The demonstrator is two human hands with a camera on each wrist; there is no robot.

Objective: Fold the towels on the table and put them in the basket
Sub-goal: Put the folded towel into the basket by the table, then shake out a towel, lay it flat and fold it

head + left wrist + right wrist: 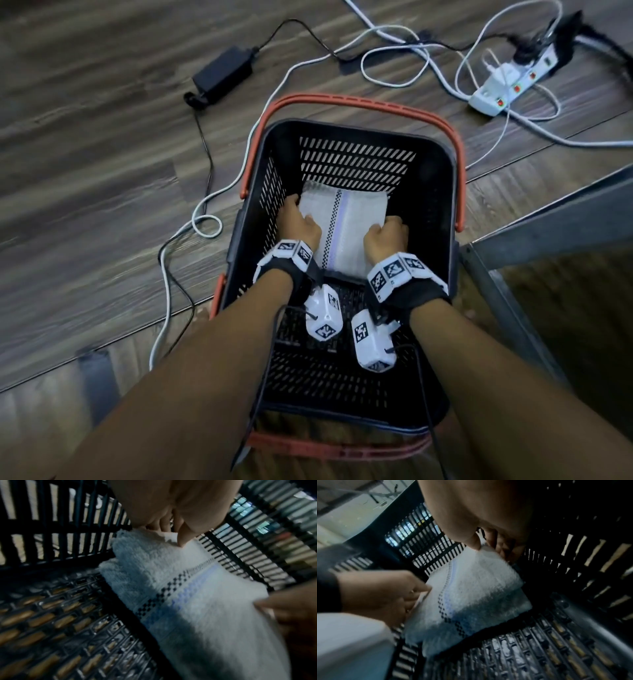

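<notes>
While both hands reach down inside the basket [445, 178], the step in hand appears to be the placing of a folded towel [346, 226] on the basket floor. The left hand [296, 221] pinches the towel's left edge, thumb on top and fingers beneath, as the left wrist view shows. The right hand [387, 234] grips the right edge in the same manner, thumb over and fingers curled under. The towel, white with a checkered band and a pale blue stripe, lies toward the far end of the basket, close to the slotted far wall; whether it already rests fully on the floor cannot be told, though its near edge looks down on the grid. A second layer shows beneath the upper fold at the towel's side. Next, by judgement: let go with both hands, draw the fingers out from under without dragging the fold open, and lift clear of the rim. The basket stands on a wooden floor among cables [205, 192].
</notes>
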